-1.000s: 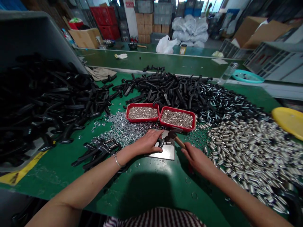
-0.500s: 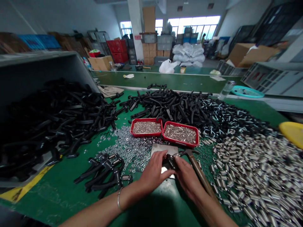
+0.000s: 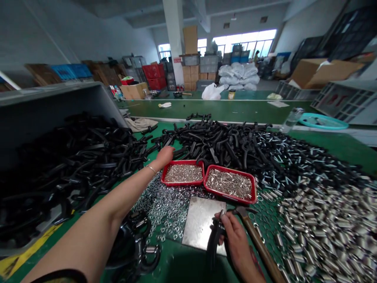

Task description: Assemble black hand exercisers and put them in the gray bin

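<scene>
My left hand (image 3: 165,155) reaches forward over the left end of a red tray of tiny metal pieces (image 3: 182,183). It is at the near edge of the pile of black handle-shaped parts (image 3: 216,137); its fingers are mostly hidden, so I cannot tell whether it grips one. My right hand (image 3: 237,237) is closed on a black curved handle (image 3: 212,247), which points down toward me. A small shiny metal piece (image 3: 223,212) shows at its fingertips. Under and beside that hand lies a flat metal plate (image 3: 198,218). A hammer (image 3: 256,239) rests just to its right.
A second red tray (image 3: 229,195) holds small pins. Loose nuts (image 3: 165,204) spread left of the plate, with black spring-fitted parts (image 3: 141,243) nearer me. Springs (image 3: 324,232) heap up at right. A grey bin (image 3: 108,102) of black parts stands at left.
My left hand has left the plate and stretched forward and left to the black pile. My right hand stays by the plate, holding the black handle lower. The view has tilted up slightly.
</scene>
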{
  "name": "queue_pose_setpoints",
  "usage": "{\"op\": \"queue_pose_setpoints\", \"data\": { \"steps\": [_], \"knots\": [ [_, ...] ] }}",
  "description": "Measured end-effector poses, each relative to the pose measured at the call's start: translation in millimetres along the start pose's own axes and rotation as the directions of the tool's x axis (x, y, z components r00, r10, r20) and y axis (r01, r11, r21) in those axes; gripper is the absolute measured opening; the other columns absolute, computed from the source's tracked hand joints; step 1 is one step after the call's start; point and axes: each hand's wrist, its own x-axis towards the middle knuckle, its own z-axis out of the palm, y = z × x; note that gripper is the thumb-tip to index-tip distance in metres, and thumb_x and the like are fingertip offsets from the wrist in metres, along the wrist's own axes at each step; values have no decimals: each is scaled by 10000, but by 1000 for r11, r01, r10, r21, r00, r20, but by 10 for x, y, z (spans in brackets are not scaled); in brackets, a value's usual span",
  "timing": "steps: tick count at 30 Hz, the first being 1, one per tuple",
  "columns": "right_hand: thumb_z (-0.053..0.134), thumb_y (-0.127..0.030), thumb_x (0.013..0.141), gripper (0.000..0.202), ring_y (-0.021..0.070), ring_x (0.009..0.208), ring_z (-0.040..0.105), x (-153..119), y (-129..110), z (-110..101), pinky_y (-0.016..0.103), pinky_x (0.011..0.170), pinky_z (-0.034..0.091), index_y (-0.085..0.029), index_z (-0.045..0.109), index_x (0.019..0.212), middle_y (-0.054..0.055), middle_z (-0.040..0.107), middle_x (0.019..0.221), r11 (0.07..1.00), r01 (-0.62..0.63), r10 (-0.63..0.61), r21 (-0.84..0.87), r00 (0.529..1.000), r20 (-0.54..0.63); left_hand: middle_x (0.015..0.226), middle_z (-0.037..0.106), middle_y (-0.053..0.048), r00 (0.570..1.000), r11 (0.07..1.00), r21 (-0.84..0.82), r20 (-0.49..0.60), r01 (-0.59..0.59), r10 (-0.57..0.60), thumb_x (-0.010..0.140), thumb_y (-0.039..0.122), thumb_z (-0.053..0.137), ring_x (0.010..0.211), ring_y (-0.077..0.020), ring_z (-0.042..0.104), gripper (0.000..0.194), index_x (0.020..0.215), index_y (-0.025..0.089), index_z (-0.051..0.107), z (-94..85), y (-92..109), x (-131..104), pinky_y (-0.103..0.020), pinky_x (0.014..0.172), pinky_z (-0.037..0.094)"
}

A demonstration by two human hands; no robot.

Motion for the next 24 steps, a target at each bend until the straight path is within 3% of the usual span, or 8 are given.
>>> {"op": "queue_pose_setpoints", "data": {
  "steps": [7, 12, 14, 16, 17, 20, 22, 24],
  "knots": [
    [606, -655, 845, 438, 115, 486, 485, 90, -22, -56, 235, 399, 376, -223, 666, 882, 17, 601, 735, 997, -47, 50, 64, 998, -46, 1052, 672, -175, 996, 997, -10, 45, 79, -78, 766, 129, 638, 1058, -322, 640, 266, 1024, 114, 699, 264, 76, 357, -419, 950, 487],
    [634, -631, 841, 427, 85, 431, 438, 92, -28, -63, 217, 362, 344, -209, 667, 904, -8, 573, 668, 988, -53, 58, 143, 998, -30, 1312, 529, -169, 983, 986, -167, -176, 21, -51, 884, 149, 521, 1193, -286, 579, 331, 1196, 132, 632, -11, 316, 169, -439, 1044, 459],
    [643, -621, 840, 427, 75, 436, 441, 86, -25, -59, 209, 365, 349, -200, 663, 910, -10, 582, 695, 988, -32, 35, 150, 999, -15, 1322, 534, -141, 970, 888, -444, -245, -122, 11, 893, 169, 518, 1182, -247, 595, 354, 1234, 140, 609, -179, 480, -90, -429, 1048, 478],
    [647, -615, 839, 429, 65, 442, 447, 77, -19, -59, 205, 376, 367, -195, 658, 927, -15, 588, 729, 988, -3, 3, 156, 1000, 5, 1265, 595, -130, 974, 607, -765, -208, -216, 85, 905, 232, 524, 1125, -236, 639, 372, 1255, 134, 598, -316, 659, -472, -460, 1019, 509],
    [648, -617, 835, 436, 64, 443, 453, 71, -19, -61, 205, 382, 377, -193, 654, 936, -20, 585, 734, 988, 11, -14, 154, 1000, 16, 1222, 630, -136, 981, 447, -874, -147, -188, 126, 922, 281, 508, 1100, -242, 656, 389, 1268, 123, 592, -360, 743, -704, -483, 1004, 518],
    [636, -638, 824, 469, 68, 442, 457, 42, -46, -67, 210, 393, 379, -191, 634, 963, -31, 574, 731, 995, 37, -44, 95, 997, 68, 1148, 681, -181, 979, 190, -979, 107, 73, 173, 975, 423, 411, 1069, -276, 679, 435, 1158, 98, 637, -345, 950, -1487, -507, 947, 545],
    [607, -646, 832, 473, 74, 438, 428, 9, -96, -64, 209, 384, 336, -192, 623, 963, -35, 559, 714, 998, 64, -62, -18, 994, 89, 1113, 702, -175, 964, 83, -971, 235, 226, 126, 947, 452, 512, 1011, -274, 703, 354, 1025, 130, 637, -218, 1055, -1997, -486, 904, 567],
    [579, -619, 860, 429, 98, 501, 453, -40, -162, -48, 214, 428, 347, -196, 617, 926, -29, 556, 716, 970, 155, -140, -189, 986, 90, 1096, 711, -143, 922, -14, -927, 370, 374, 115, 858, 367, 688, 938, -250, 723, 294, 1049, 163, 598, -56, 1154, -2425, -453, 876, 580]
  ]
}}
